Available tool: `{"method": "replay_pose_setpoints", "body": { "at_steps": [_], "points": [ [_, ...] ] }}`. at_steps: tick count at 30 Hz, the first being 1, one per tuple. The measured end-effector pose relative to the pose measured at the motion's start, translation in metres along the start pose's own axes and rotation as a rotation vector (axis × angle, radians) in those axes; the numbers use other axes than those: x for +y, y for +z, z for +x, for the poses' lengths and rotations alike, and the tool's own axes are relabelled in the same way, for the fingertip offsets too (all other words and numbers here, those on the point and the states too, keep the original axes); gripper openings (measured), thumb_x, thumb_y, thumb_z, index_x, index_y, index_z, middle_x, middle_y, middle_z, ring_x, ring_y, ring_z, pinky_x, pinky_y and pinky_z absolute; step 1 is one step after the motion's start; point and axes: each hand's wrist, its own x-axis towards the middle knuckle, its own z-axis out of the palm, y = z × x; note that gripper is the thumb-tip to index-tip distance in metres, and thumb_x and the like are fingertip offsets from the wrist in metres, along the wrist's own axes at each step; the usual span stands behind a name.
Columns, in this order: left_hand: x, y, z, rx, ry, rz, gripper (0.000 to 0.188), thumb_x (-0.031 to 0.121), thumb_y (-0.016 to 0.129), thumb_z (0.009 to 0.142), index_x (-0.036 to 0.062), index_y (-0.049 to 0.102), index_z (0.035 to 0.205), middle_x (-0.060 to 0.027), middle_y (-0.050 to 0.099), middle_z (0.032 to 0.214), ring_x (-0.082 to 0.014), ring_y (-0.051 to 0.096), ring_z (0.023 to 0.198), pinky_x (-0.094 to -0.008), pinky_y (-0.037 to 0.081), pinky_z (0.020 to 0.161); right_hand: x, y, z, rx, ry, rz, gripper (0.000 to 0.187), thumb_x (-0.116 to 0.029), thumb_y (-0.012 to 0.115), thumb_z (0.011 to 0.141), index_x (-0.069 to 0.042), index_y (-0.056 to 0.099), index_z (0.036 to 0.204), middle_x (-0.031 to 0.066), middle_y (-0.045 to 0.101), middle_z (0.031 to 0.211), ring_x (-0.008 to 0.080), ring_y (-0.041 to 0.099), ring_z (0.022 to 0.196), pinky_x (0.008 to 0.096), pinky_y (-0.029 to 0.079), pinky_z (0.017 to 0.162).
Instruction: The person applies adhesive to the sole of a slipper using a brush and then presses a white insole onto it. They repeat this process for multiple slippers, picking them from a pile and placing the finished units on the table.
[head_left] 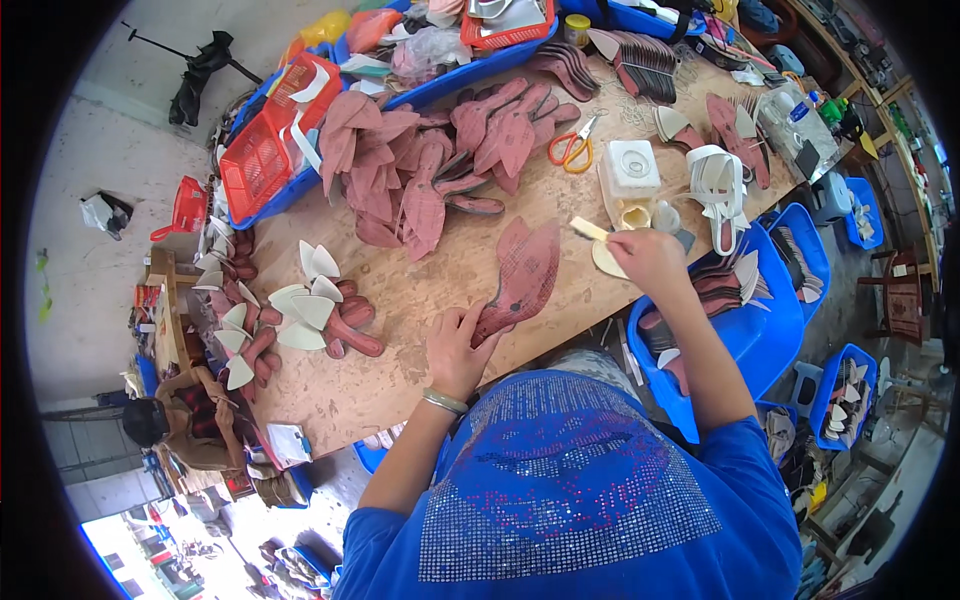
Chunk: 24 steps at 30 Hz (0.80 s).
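Observation:
My left hand (458, 352) grips a reddish-brown shoe insole (525, 270) by its narrow end, the wide end pointing away over the wooden table. Closed fingers of my right hand (650, 262) pinch a pale yellow, flat-ended strip (588, 229), perhaps a brush or spreader; its grip is hidden. A cream rounded piece (607, 260) shows under those fingers; whether they hold it too, I cannot tell. Just beyond stands a white container (630, 168) beside a small open pot (635, 215) with a yellowish inside.
A large heap of insoles (425, 195) covers the far table (400, 285). Insoles with cream toe pieces (310, 310) lie left. Orange-handled scissors (572, 150) and white straps (717, 175) lie beyond my right hand. Blue bins (755, 335) stand right; another person (190, 415) is at left.

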Motion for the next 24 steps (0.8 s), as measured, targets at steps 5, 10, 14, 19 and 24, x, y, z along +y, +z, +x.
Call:
{"method": "replay_pose_setpoints", "body": {
  "at_steps": [5, 10, 14, 19, 24],
  "points": [
    [-0.004, 0.001, -0.003, -0.005, -0.008, 0.002, 0.050, 0.022, 0.081, 0.066, 0.0088, 0.065, 0.111, -0.0072, 0.057, 0.088, -0.0266, 0.055, 0.080, -0.0385, 0.045, 0.069, -0.041, -0.019, -0.010, 0.132, -0.098, 0.276, 0.014, -0.025, 0.065, 0.083, -0.014, 0.072, 0.088, 0.0102, 0.068, 0.079, 0.0295, 0.066, 0.066, 0.0396, 0.051, 0.056],
    [-0.006, 0.003, -0.005, 0.031, -0.021, -0.026, 0.050, 0.023, 0.081, 0.066, 0.0083, 0.065, 0.111, -0.0074, 0.057, 0.086, -0.0270, 0.055, 0.079, -0.0393, 0.044, 0.069, -0.069, -0.015, -0.009, -0.064, -0.179, 0.211, 0.014, -0.022, 0.067, 0.083, -0.012, 0.073, 0.089, 0.0125, 0.068, 0.079, 0.0305, 0.066, 0.069, 0.0385, 0.052, 0.060],
    [-0.013, 0.003, -0.017, 0.049, -0.045, -0.029, 0.056, 0.023, 0.081, 0.066, 0.0130, 0.063, 0.118, -0.0066, 0.058, 0.091, -0.0265, 0.055, 0.082, -0.0389, 0.045, 0.071, -0.010, 0.001, 0.006, -0.173, 0.023, -0.011, 0.016, -0.024, 0.064, 0.085, -0.012, 0.073, 0.091, 0.0126, 0.067, 0.077, 0.0301, 0.066, 0.070, 0.0382, 0.052, 0.060],
    [-0.028, 0.000, -0.033, 0.044, -0.097, -0.025, 0.056, 0.026, 0.079, 0.069, 0.0138, 0.062, 0.120, -0.0066, 0.059, 0.095, -0.0269, 0.056, 0.086, -0.0390, 0.045, 0.074, -0.045, -0.009, 0.006, -0.027, -0.039, 0.141, 0.020, -0.027, 0.063, 0.086, -0.012, 0.073, 0.093, 0.0138, 0.068, 0.080, 0.0306, 0.067, 0.073, 0.0384, 0.052, 0.064],
    [-0.028, -0.011, -0.037, 0.062, -0.130, -0.070, 0.058, 0.029, 0.077, 0.072, 0.0120, 0.060, 0.124, -0.0079, 0.059, 0.097, -0.0275, 0.056, 0.090, -0.0401, 0.044, 0.079, -0.038, 0.012, 0.014, -0.089, -0.088, -0.011, 0.018, -0.022, 0.067, 0.084, -0.008, 0.072, 0.094, 0.0131, 0.069, 0.083, 0.0317, 0.067, 0.076, 0.0381, 0.052, 0.067]
  ]
}}
